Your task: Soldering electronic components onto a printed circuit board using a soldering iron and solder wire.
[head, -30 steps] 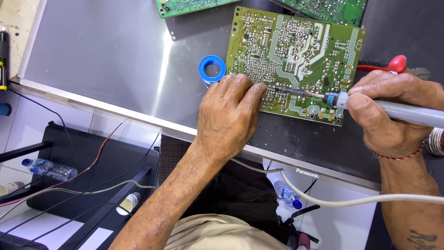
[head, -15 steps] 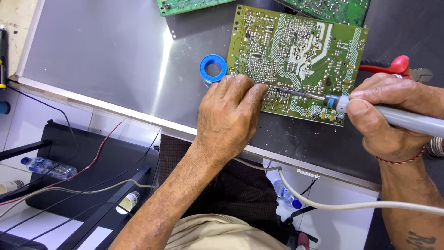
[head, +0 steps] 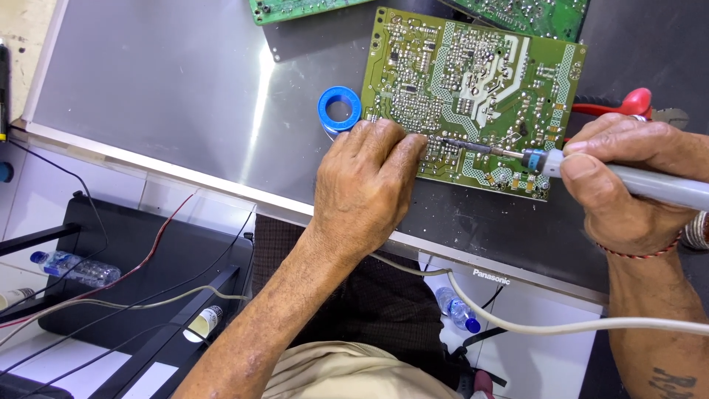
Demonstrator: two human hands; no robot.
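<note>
Your left hand (head: 365,185) is the thing I'd worry about first. It's lying knuckles-up on the near edge of the board (head: 473,96), fingers curled down onto it, and the iron's (head: 591,166) tip lands right beside your fingertips. I can't tell if you're pinching solder wire or just pinning the board down, because the fingers hide whatever's under them. Either way, one little slip of the tip toward you and that's a burn.

Your right hand (head: 620,185) is wrapped closed round the grey handle, thumb and forefinger pinched up near the blue collar, so the grip looks solid. The cord (head: 532,321) loops down off the bench edge in front of your lap though, and if a knee catches it, I'd guess it yanks the tip across the joints.

The board itself is a green one, solder side up, on the dark part of the bench (head: 162,89), tilted a bit, lots of silvery joints and pale traces packed close. Bridging two pads looks easy there if you linger.

Just beyond your left hand sits a blue reel (head: 339,108), touching the board's corner or close to it. The red-handled pliers (head: 628,103) are behind your right hand.
</note>
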